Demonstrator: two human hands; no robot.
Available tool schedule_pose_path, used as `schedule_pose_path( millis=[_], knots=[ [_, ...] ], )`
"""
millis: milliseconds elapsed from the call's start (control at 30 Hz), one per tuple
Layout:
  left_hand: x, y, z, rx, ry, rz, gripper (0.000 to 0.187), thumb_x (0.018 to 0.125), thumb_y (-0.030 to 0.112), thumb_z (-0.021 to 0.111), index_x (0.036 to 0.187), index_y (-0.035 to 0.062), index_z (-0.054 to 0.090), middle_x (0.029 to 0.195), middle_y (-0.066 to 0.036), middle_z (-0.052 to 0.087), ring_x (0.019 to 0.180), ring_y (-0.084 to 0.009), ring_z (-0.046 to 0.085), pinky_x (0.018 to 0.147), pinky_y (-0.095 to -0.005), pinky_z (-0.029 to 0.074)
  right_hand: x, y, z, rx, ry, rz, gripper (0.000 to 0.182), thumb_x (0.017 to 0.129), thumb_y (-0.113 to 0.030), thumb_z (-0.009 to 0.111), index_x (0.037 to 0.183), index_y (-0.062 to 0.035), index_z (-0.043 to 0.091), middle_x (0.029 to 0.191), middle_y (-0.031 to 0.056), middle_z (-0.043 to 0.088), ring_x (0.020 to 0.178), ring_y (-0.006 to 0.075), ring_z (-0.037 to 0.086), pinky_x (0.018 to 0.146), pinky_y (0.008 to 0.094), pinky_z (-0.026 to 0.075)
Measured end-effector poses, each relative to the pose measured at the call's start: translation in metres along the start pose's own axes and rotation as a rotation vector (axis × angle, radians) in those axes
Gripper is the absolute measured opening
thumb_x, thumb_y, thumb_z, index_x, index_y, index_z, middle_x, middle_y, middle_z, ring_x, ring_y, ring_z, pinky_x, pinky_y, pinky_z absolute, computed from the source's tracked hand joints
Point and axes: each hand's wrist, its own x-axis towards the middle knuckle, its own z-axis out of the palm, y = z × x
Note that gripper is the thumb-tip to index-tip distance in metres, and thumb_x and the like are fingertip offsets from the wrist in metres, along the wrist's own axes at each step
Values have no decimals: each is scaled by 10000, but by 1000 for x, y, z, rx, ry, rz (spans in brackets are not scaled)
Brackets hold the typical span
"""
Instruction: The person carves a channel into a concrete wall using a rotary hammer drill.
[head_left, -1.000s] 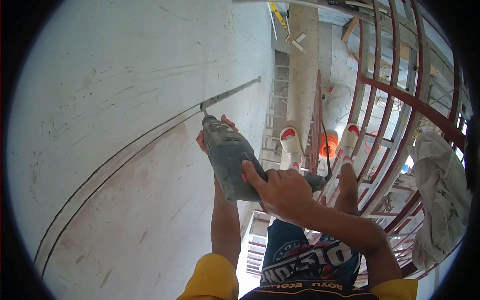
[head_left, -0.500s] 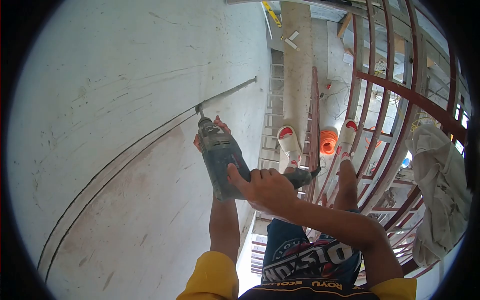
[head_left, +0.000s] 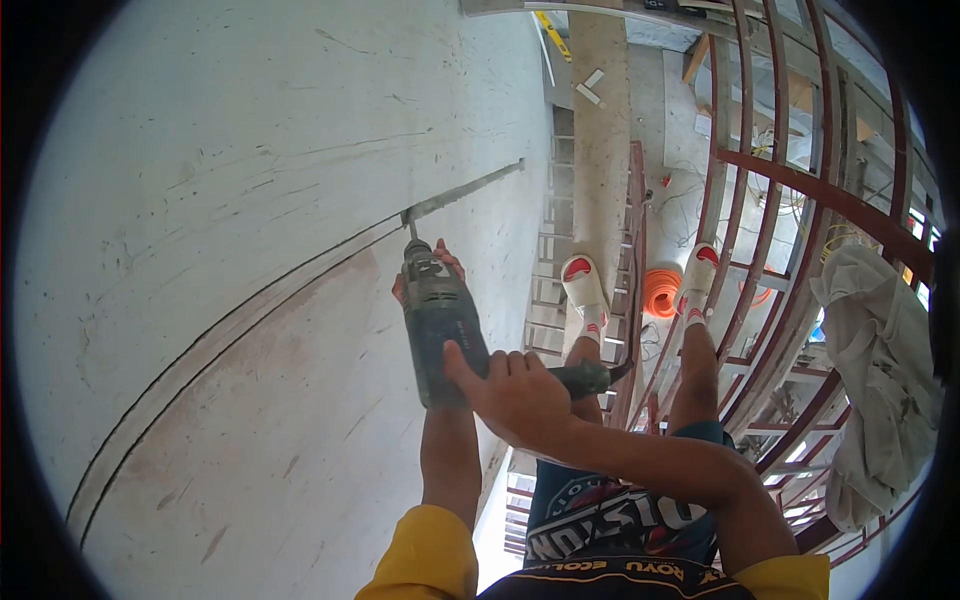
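A dark rotary hammer drill (head_left: 440, 325) is held up against the pale wall (head_left: 260, 130). Its bit (head_left: 412, 228) meets the wall where a chiselled groove (head_left: 465, 190) joins two parallel cut lines. My right hand (head_left: 522, 400) wraps around the drill's rear handle, with the thumb along its body. From beneath, my left hand (head_left: 447, 262) supports the front of the drill; only some fingertips show on both sides, and the palm is hidden behind the tool.
I stand with one foot on a narrow plank (head_left: 600, 150) and the other by a red-brown metal railing (head_left: 790, 170). A coil of orange hose (head_left: 661, 292) lies below. Grey cloth (head_left: 870, 380) hangs at the right. A yellow level (head_left: 552, 36) lies beyond the plank.
The view has shifted slightly, so the drill and wall appear a little lower and to the right. Both hands keep their hold, and the bit stays at the groove's end.
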Motion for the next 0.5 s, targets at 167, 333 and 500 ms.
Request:
schedule_pose_path(
  millis=[167,333,500],
  knots=[
    [2,1,1,6,-41,-45,904,775,448,728,1428,-34,330,1223,-161,561,1178,-277,527,1080,-411,418,2,2,17,-6,-5,-4,640,817,-202,661,1411,-74,462,673,83,567,563,204,587,505,324,444],
    [-21,-17,10,-6,-70,-68,882,795,458,716,1422,-33,336,1227,-165,560,1187,-273,524,1085,-404,415,12,-17,21,-118,-8,-30,571,832,-202,642,1371,-75,505,644,78,563,559,198,594,494,319,436],
    [-15,-23,17,1,-88,-60,866,801,460,710,1411,-35,348,1227,-166,562,1184,-272,526,1082,-403,419,26,-27,13,-140,-25,-46,542,834,-198,641,1349,-79,526,627,72,565,550,199,590,495,320,431]
  ],
)
